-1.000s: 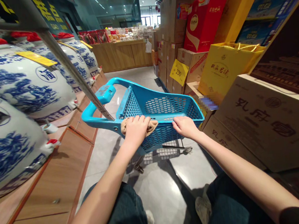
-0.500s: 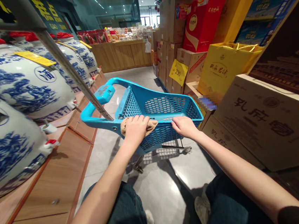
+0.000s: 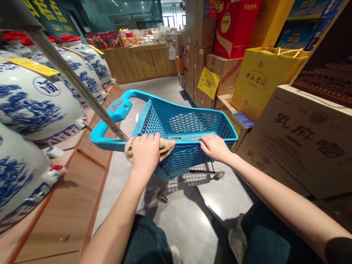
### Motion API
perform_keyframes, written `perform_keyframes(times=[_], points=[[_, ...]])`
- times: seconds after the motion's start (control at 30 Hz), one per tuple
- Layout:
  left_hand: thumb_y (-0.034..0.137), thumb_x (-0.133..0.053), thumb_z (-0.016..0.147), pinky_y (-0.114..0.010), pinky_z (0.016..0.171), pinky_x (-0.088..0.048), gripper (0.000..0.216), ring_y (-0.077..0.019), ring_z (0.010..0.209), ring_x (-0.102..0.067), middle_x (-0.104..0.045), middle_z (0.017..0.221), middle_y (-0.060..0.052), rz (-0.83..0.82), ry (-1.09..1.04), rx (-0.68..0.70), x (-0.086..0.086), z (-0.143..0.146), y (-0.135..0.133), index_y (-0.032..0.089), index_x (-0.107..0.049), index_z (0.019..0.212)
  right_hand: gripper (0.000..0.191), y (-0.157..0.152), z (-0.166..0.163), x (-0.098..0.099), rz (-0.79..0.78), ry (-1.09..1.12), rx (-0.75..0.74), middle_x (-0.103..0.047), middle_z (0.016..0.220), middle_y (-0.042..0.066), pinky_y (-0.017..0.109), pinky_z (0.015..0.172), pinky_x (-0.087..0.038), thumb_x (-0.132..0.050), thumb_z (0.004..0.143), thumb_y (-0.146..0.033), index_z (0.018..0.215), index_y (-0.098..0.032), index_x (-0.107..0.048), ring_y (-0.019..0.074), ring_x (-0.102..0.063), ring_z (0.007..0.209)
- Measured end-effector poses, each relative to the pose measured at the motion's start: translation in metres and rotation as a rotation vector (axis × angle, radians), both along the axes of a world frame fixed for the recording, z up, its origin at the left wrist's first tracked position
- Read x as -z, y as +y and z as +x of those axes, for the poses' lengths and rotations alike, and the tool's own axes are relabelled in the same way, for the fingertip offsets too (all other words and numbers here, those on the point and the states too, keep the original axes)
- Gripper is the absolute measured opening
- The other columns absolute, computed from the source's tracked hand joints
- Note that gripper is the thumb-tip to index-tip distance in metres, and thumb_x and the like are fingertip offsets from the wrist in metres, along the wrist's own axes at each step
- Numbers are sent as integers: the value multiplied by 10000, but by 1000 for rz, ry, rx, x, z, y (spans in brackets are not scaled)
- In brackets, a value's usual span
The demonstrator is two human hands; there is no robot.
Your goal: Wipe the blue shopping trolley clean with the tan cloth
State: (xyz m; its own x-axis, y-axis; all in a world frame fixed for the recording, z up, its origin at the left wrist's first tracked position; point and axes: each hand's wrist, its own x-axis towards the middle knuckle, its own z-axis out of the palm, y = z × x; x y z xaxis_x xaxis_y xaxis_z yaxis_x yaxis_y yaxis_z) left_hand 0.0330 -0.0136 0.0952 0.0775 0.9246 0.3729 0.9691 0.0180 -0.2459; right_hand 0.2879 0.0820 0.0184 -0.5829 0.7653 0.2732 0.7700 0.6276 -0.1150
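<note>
A blue plastic shopping cart [image 3: 190,124] stands sideways before me, its handle [image 3: 104,118] to the left and its front end to the right. My left hand [image 3: 146,151] presses a tan cloth [image 3: 166,147] over the cart's near rim, close to the handle end. The cloth bunches out on both sides of the fingers. Farther right, my right hand [image 3: 214,147] is closed over the same near rim, fingers curled inward. A worn metal pole [image 3: 74,83] rises from the handle end toward the upper left.
Large blue-and-white jars [image 3: 32,96] with red covers line a wooden stand [image 3: 50,214] at left. At right are stacked cartons [image 3: 313,135], a yellow gift bag [image 3: 264,78] and a red box [image 3: 237,24]. A wooden counter [image 3: 138,63] with packaged goods stands beyond the cart.
My left hand has slid the cloth leftward along the rim, toward the handle end. My right hand stays on the rim. The whole view has shifted slightly.
</note>
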Motion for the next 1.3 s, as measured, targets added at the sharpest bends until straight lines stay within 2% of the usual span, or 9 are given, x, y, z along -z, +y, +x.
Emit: perform_keyframes(times=[0.17, 0.33, 0.53, 0.73, 0.83, 0.93, 1.1, 1.17, 1.3], points=[[155, -402, 971, -428, 784, -431, 489, -329, 918, -673, -727, 933, -183, 19, -41, -8, 5, 5, 5, 67, -568, 1422, 489, -11, -18, -5, 97, 312, -300, -643, 1389, 196, 456, 1099, -465, -437, 985, -237, 1448, -96, -504, 287, -592, 1289], [125, -378, 962, -418, 827, -453, 578, -315, 946, -671, -712, 990, -167, 48, -60, 85, 14, 8, 4, 53, -446, 1532, 655, -35, -50, -7, 118, 406, -549, -506, 1564, 182, 499, 1164, -434, -467, 968, -230, 1603, -169, -316, 275, -464, 1462], [132, -369, 977, -407, 935, -467, 621, -284, 1021, -664, -676, 1274, -186, 107, -104, 216, 23, 13, 0, 110, -334, 1597, 713, -38, -74, -5, 115, 419, -480, -394, 1629, 233, 503, 1146, -414, -502, 957, -242, 1620, -132, -265, 304, -377, 1514], [207, -473, 954, -409, 981, -488, 692, -296, 1137, -663, -534, 1512, -209, 117, -163, 288, 20, 16, -1, 116, -282, 1612, 438, -28, -86, -11, 61, 386, -423, -626, 1342, 200, 435, 996, -487, -496, 951, -192, 1384, -135, -532, 297, -586, 1215], [258, -501, 944, -437, 1071, -459, 632, -304, 1237, -624, -583, 1475, -178, 122, -203, 331, 14, 18, -5, 127, -399, 1553, 349, -24, -86, -15, 51, 312, -365, -668, 1203, 174, 391, 908, -491, -481, 945, -167, 1275, -125, -584, 285, -610, 1090], [212, -497, 910, -478, 1145, -396, 459, -303, 1257, -606, -662, 1373, -135, 147, -215, 320, 8, 22, -10, 168, -602, 1356, 273, -19, -77, -23, 31, 194, -287, -686, 1118, 136, 352, 848, -471, -491, 931, -174, 1175, -154, -612, 263, -618, 996], [174, -514, 906, -477, 919, -458, 212, -325, 998, -636, -721, 1026, -154, 121, -108, 127, 5, 27, -12, 163, -683, 1032, 186, -15, -64, -33, -40, 25, -142, -702, 1025, 90, 323, 725, -406, -483, 927, -190, 1047, -190, -625, 237, -629, 877], [198, -505, 938, -451, 844, -451, 186, -318, 934, -621, -701, 918, -135, 66, -42, 146, 8, 28, -9, 168, -677, 1003, 181, -18, -65, -34, -53, 24, -143, -698, 1032, 90, 320, 712, -395, -485, 939, -212, 1050, -187, -626, 233, -627, 878], [234, -469, 998, -434, 812, -427, 233, -310, 922, -607, -697, 919, -128, 44, 28, 200, 16, 26, -1, 146, -668, 1079, 260, -27, -71, -34, -29, 72, -241, -677, 1085, 115, 351, 820, -426, -528, 977, -344, 1130, -157, -624, 262, -604, 979]])
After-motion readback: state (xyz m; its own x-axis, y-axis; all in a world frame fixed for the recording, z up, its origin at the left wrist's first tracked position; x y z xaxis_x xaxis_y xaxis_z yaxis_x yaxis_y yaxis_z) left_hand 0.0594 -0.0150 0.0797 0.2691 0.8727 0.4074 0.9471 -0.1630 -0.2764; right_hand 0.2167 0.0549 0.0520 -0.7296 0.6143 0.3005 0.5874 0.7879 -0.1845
